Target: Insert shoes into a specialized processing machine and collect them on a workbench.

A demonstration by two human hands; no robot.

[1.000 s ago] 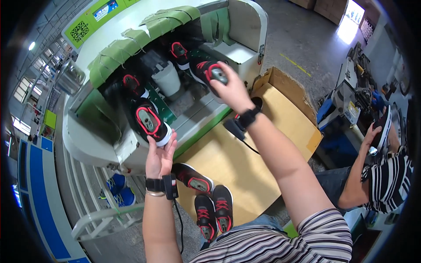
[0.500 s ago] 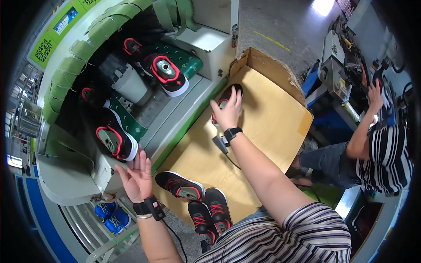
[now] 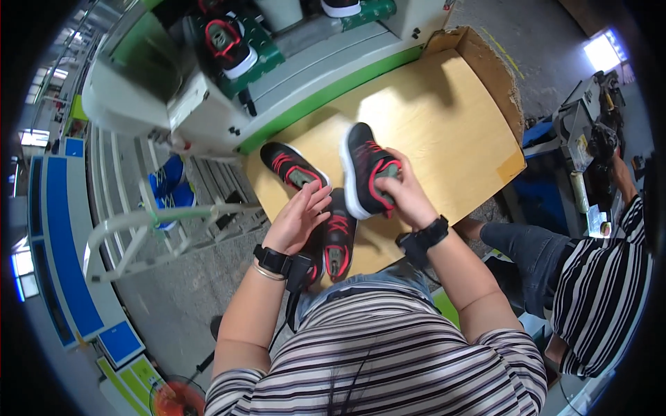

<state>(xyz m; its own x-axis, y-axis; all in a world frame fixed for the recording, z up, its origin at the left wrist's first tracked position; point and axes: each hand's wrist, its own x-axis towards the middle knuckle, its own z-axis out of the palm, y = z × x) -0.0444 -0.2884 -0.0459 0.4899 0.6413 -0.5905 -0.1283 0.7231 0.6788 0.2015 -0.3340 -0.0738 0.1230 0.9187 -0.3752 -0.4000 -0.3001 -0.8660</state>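
Head view: right hand (image 3: 402,197) fingers clasp black-red sneaker (image 3: 364,170) at collar, sneaker held just above wooden tabletop (image 3: 451,125). Left hand (image 3: 300,218) fingers spread, loose, touching no shoe firmly, beside second sneaker (image 3: 293,166) lying on tabletop. Advice: support sole with left hand, keep grip at collar, lower flat beside pair (image 3: 333,239) near edge.

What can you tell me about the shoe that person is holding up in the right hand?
The black sports shoe with red trim and white sole looks like knit fabric with red laces and a greenish lining at the opening. It is raised over the light wooden table, turned partly on its side so the white sole edge faces left, toe pointing away. The right hand grips it at the heel opening. The left hand is open beside it and seems not to touch it.
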